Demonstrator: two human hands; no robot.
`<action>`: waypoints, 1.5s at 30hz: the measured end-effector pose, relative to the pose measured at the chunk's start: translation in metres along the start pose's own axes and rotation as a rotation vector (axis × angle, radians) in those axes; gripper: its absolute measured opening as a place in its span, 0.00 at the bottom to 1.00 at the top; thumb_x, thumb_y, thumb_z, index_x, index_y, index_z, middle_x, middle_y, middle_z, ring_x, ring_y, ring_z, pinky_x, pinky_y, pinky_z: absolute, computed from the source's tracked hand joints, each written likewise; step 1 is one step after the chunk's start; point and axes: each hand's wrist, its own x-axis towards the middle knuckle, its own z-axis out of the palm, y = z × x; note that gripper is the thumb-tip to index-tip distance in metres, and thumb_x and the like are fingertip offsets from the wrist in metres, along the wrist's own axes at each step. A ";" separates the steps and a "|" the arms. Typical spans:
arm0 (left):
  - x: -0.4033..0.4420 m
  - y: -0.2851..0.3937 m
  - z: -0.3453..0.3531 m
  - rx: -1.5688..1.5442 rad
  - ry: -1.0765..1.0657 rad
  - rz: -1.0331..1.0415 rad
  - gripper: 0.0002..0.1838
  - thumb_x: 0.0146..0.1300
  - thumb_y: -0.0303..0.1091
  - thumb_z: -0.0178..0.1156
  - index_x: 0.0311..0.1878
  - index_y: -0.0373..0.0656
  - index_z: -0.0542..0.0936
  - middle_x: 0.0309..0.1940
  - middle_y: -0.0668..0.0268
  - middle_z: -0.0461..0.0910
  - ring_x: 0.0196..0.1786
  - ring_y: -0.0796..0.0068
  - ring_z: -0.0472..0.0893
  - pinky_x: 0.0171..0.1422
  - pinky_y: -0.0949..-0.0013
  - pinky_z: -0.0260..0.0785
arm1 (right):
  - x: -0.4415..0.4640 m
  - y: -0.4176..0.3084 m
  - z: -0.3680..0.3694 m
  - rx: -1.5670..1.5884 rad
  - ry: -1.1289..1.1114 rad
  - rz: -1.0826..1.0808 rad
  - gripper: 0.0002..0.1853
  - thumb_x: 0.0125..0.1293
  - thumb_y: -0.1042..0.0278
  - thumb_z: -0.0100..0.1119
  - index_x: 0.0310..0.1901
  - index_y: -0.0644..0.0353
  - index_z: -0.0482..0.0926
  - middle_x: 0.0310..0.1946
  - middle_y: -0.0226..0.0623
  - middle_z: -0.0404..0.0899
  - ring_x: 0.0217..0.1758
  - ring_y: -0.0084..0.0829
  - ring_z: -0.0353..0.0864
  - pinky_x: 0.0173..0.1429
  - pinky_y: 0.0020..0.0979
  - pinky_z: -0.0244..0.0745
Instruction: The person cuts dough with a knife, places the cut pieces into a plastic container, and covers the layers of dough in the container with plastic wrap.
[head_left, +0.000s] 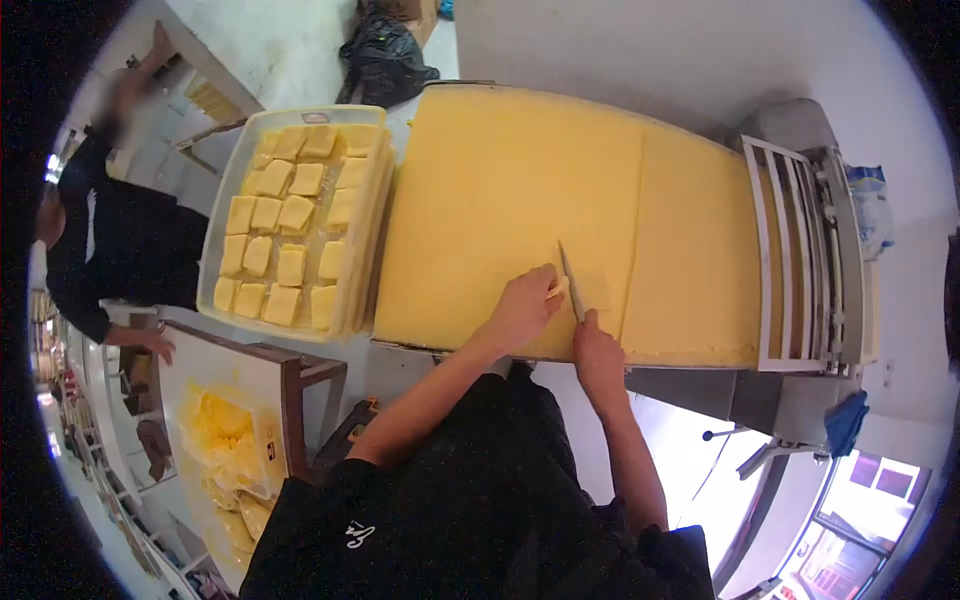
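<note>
A wide, flat sheet of yellow dough (500, 180) covers the work surface in front of me. My right hand (598, 350) is closed round the handle of a knife (571, 280), whose narrow blade points away from me over the sheet. Just left of the blade, my left hand (525, 308) has its fingers closed on a small pale yellow dough piece (558, 288). A straight line runs across the sheet to the right of the knife. How far the blade touches the dough I cannot tell.
To the left stands a clear plastic bin (385, 200) with several square dough pieces in it. A metal slatted guard (790, 255) sits at the sheet's right end. At lower left, a side table (185, 365) bears yellow material. Another person (130, 240) stands at far left. A black bag (380, 60) lies behind.
</note>
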 end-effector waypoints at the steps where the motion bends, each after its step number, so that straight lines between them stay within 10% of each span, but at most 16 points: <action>1: -0.003 0.002 -0.008 -0.148 0.002 -0.044 0.12 0.55 0.34 0.62 0.38 0.37 0.73 0.35 0.57 0.75 0.40 0.61 0.76 0.44 0.64 0.68 | 0.004 -0.003 0.002 0.025 -0.002 -0.012 0.12 0.67 0.61 0.38 0.42 0.62 0.63 0.24 0.60 0.75 0.29 0.60 0.75 0.34 0.55 0.67; 6: -0.018 -0.025 -0.117 -0.546 0.192 -0.061 0.09 0.59 0.29 0.59 0.43 0.41 0.74 0.28 0.66 0.75 0.32 0.80 0.75 0.35 0.73 0.69 | 0.012 0.004 0.006 0.016 0.028 0.017 0.14 0.67 0.61 0.41 0.47 0.63 0.64 0.23 0.57 0.76 0.29 0.58 0.77 0.33 0.53 0.70; 12: -0.030 -0.208 -0.318 0.164 0.837 -0.391 0.19 0.52 0.31 0.64 0.47 0.39 0.70 0.34 0.59 0.79 0.36 0.67 0.79 0.38 0.68 0.71 | 0.007 -0.003 0.000 0.021 0.054 -0.025 0.14 0.68 0.59 0.42 0.45 0.62 0.64 0.24 0.59 0.75 0.29 0.59 0.75 0.32 0.54 0.68; 20: -0.041 -0.250 -0.342 1.188 0.469 -0.427 0.16 0.61 0.38 0.52 0.48 0.38 0.71 0.42 0.58 0.77 0.47 0.56 0.76 0.51 0.58 0.67 | 0.008 -0.003 0.005 -0.009 0.096 -0.034 0.13 0.68 0.59 0.42 0.44 0.62 0.64 0.23 0.59 0.74 0.28 0.60 0.75 0.29 0.55 0.66; 25: -0.047 -0.228 -0.294 1.210 0.249 -0.189 0.33 0.66 0.56 0.41 0.63 0.38 0.62 0.63 0.52 0.63 0.68 0.54 0.58 0.70 0.48 0.46 | 0.007 0.001 0.006 -0.011 0.107 -0.044 0.13 0.68 0.59 0.42 0.45 0.61 0.64 0.22 0.59 0.74 0.27 0.60 0.75 0.28 0.55 0.66; 29: -0.038 -0.231 -0.269 1.022 0.292 -0.407 0.39 0.65 0.62 0.35 0.67 0.39 0.56 0.69 0.51 0.50 0.72 0.55 0.50 0.72 0.46 0.38 | 0.009 0.002 0.005 0.007 0.099 -0.041 0.13 0.68 0.59 0.42 0.44 0.61 0.64 0.22 0.59 0.74 0.28 0.60 0.75 0.30 0.54 0.66; 34: -0.009 -0.137 -0.275 0.807 0.304 -0.540 0.36 0.65 0.57 0.40 0.65 0.36 0.61 0.66 0.50 0.58 0.71 0.56 0.54 0.71 0.43 0.38 | 0.004 0.004 0.000 0.169 0.113 0.032 0.15 0.68 0.58 0.43 0.48 0.60 0.65 0.23 0.57 0.75 0.28 0.58 0.76 0.31 0.53 0.67; 37: 0.011 -0.057 -0.225 1.049 0.627 0.057 0.27 0.63 0.46 0.48 0.59 0.36 0.68 0.62 0.53 0.64 0.66 0.55 0.61 0.68 0.48 0.50 | -0.003 0.019 0.014 0.438 0.369 0.026 0.11 0.68 0.62 0.44 0.42 0.62 0.65 0.26 0.57 0.75 0.30 0.60 0.75 0.32 0.51 0.65; 41: 0.028 0.004 -0.058 0.092 0.102 0.211 0.17 0.57 0.35 0.53 0.49 0.38 0.75 0.50 0.55 0.74 0.56 0.56 0.70 0.60 0.56 0.62 | -0.002 0.021 0.002 0.472 0.418 0.137 0.10 0.69 0.62 0.43 0.42 0.61 0.64 0.25 0.56 0.75 0.30 0.60 0.74 0.31 0.51 0.64; 45: 0.023 0.036 0.026 0.257 0.118 0.264 0.19 0.54 0.38 0.60 0.46 0.36 0.76 0.45 0.57 0.75 0.51 0.56 0.72 0.54 0.57 0.64 | -0.012 0.023 -0.023 0.329 0.346 0.160 0.12 0.69 0.59 0.43 0.42 0.60 0.64 0.23 0.57 0.75 0.28 0.60 0.74 0.31 0.54 0.65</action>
